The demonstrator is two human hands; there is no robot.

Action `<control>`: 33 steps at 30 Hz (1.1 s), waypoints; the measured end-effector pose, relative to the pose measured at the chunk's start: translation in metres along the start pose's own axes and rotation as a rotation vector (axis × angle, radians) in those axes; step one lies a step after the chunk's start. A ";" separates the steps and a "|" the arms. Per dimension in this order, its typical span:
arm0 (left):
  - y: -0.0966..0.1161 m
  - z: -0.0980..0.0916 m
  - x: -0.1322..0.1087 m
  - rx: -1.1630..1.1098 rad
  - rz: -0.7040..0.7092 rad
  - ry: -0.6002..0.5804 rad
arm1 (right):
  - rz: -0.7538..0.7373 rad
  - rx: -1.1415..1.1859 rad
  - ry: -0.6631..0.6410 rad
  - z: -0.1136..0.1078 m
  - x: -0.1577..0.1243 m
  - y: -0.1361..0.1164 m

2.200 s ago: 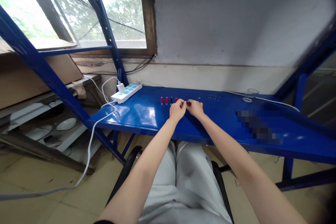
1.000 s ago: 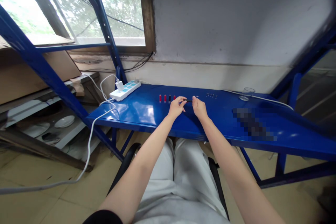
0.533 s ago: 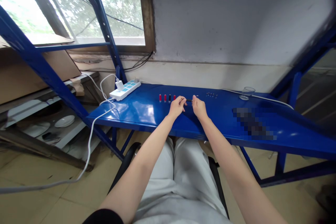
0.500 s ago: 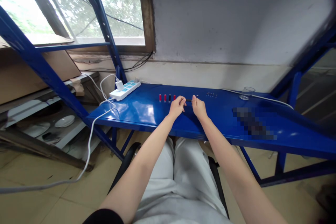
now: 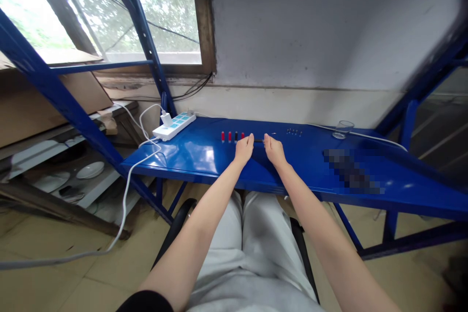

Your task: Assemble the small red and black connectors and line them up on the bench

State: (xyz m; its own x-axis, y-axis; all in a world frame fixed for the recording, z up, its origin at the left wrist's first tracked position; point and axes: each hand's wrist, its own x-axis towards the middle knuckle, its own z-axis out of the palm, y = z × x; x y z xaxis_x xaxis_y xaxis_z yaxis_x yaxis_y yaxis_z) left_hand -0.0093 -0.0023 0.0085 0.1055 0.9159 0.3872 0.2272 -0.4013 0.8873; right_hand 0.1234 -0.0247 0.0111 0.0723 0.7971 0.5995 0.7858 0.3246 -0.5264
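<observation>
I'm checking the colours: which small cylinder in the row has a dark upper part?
The third from the left is the dark-topped cylinder. The red-topped cylinders showing stand first, second and fourth, the last partly behind the left hand.

Three red cylinders (image 5: pixel 229 135), one black cylinder (image 5: pixel 236 134), one dark rod (image 5: pixel 259 141), one power strip (image 5: pixel 177 127), one clear glass (image 5: pixel 342 130)

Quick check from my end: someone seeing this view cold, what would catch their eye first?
Probably the long, glossy blue metal table across the middle, where the bare left hand and bare right hand hold a thin dark rod between them. Next, the small red and black cylinders lined up just left of the hands, and the white power strip with light-blue sockets at the table's far left.
</observation>
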 end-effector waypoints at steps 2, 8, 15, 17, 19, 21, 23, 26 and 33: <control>0.002 -0.001 -0.001 -0.018 -0.011 -0.001 | -0.008 0.003 0.003 0.000 0.000 0.000; 0.003 -0.003 -0.001 -0.169 -0.057 0.029 | -0.014 0.033 0.063 -0.005 0.000 0.002; 0.003 -0.007 0.005 -0.341 -0.081 0.160 | 0.127 0.187 0.218 -0.013 -0.001 0.007; 0.004 -0.006 0.004 -0.300 -0.056 0.104 | 0.154 0.278 0.227 -0.012 0.000 0.008; 0.004 -0.004 0.002 -0.242 -0.032 0.019 | 0.164 0.370 0.192 -0.009 0.003 0.008; 0.004 -0.002 0.000 -0.205 -0.008 -0.056 | 0.156 0.438 0.133 -0.006 0.005 0.008; 0.003 0.000 0.001 -0.202 0.013 -0.086 | 0.135 0.477 0.063 -0.002 0.006 0.010; 0.001 0.000 0.003 -0.225 0.025 -0.058 | 0.091 0.495 -0.023 0.003 0.007 0.013; -0.001 -0.001 0.004 -0.199 0.037 -0.086 | 0.039 0.456 -0.110 0.007 0.006 0.017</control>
State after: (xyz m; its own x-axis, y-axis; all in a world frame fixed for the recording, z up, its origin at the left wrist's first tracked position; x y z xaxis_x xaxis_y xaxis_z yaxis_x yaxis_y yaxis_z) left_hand -0.0100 0.0018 0.0092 0.1941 0.8935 0.4049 0.0270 -0.4175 0.9083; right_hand 0.1329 -0.0113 0.0015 0.0114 0.8546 0.5192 0.4322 0.4640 -0.7732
